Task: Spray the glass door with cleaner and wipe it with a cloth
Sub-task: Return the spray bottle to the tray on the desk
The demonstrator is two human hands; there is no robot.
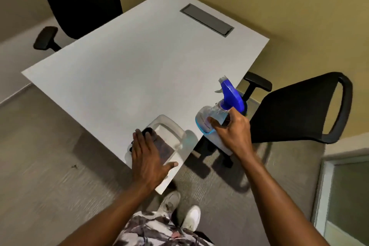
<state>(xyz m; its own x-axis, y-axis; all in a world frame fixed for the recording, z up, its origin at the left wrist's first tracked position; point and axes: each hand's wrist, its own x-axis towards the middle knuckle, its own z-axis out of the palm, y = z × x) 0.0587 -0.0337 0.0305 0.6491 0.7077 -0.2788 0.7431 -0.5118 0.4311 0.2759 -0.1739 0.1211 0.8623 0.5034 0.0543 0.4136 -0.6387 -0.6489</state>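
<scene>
Right hand [231, 132] clamped on spray bottle [217, 114] beside tray [171, 126]; left hand [147, 152] splayed flat over dark cloth [147, 132] in tray, ungripped—hasty grab may drag tray off table [139, 70] edge.

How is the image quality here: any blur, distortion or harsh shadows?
Head view: wide-angle bending curves the table edges; soft blur on the left hand and the dark cloth in the tray; the spray bottle stays readable; chair shadows fall on the carpet.

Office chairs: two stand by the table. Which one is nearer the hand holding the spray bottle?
The chair at the table's right side, beside the right hand gripping the spray bottle. The other chair stands across the table.
</scene>
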